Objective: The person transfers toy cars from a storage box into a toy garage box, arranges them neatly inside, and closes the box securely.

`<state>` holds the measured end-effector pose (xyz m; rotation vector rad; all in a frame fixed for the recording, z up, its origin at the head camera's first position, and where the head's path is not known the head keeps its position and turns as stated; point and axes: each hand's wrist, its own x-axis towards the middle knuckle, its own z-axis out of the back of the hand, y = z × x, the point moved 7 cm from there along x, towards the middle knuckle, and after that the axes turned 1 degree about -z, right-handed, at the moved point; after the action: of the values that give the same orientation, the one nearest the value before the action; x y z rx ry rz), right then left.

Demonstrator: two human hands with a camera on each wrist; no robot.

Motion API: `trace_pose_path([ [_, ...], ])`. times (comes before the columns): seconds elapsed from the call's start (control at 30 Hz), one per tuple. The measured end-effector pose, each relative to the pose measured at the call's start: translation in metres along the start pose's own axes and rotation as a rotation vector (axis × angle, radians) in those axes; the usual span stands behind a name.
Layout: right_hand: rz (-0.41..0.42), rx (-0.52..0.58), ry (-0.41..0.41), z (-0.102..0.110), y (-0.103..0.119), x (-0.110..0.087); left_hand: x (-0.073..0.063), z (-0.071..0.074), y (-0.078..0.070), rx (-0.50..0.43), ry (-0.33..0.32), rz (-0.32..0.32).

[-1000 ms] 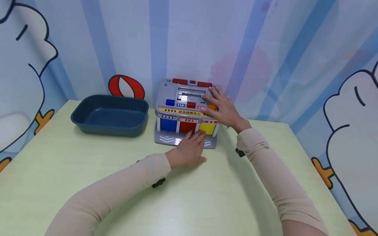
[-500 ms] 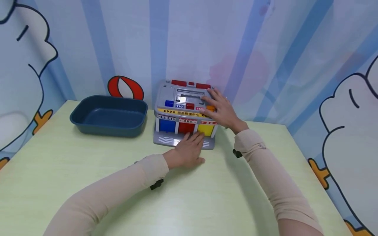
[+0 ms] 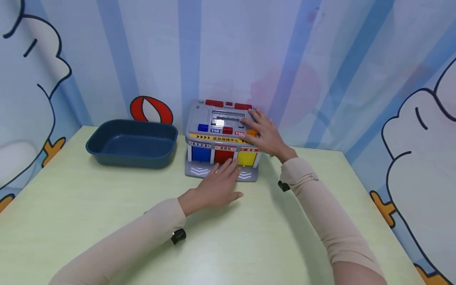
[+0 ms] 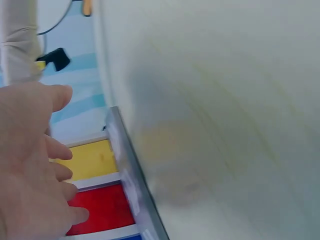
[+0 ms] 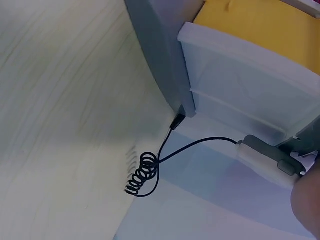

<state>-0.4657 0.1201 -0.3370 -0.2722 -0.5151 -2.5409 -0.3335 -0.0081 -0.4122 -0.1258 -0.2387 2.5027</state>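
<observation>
A grey toy garage (image 3: pixel 217 139) with blue, red and yellow doors stands at the back of the table in the head view. My right hand (image 3: pixel 267 135) rests on the right end of its roof, fingers spread beside the orange button (image 3: pixel 252 132). In front of the doors, my left hand (image 3: pixel 218 185) reaches over the grey ramp (image 3: pixel 198 171) with straight fingers. From the left wrist, the left hand (image 4: pixel 30 165) appears palm side on, near the yellow door (image 4: pixel 92 160) and red door (image 4: pixel 107 212), holding nothing. Only an edge of the right hand (image 5: pixel 307 202) shows in the right wrist view.
A dark blue basin (image 3: pixel 132 161) sits left of the garage on the pale table (image 3: pixel 228 245). A grey handset (image 5: pixel 265 157) hangs at the garage's right side on a coiled black cord (image 5: pixel 142 172). Behind stands a striped blue curtain (image 3: pixel 153 59).
My left hand has drawn back slightly from the doors, toward the lower left. The right hand stays on the roof, and the head view has shifted a little.
</observation>
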Motion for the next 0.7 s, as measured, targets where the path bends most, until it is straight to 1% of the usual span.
trace_pose_path([
  [0.2,0.014,-0.006,0.021,0.002,-0.003,0.004,-0.020,0.018,0.007,-0.086,-0.082,0.066],
  [0.37,-0.011,0.060,0.043,0.005,-0.009,0.000,-0.035,0.028,0.013,-0.128,-0.163,0.121],
  [0.57,-0.009,0.118,0.036,0.007,-0.009,-0.008,-0.052,0.042,0.026,-0.102,-0.316,0.195],
  [0.63,0.002,0.140,0.016,0.009,-0.007,-0.013,-0.057,0.045,0.032,-0.088,-0.349,0.225],
  [0.7,0.008,0.167,-0.018,0.012,-0.006,-0.018,-0.061,0.047,0.039,-0.083,-0.364,0.256],
])
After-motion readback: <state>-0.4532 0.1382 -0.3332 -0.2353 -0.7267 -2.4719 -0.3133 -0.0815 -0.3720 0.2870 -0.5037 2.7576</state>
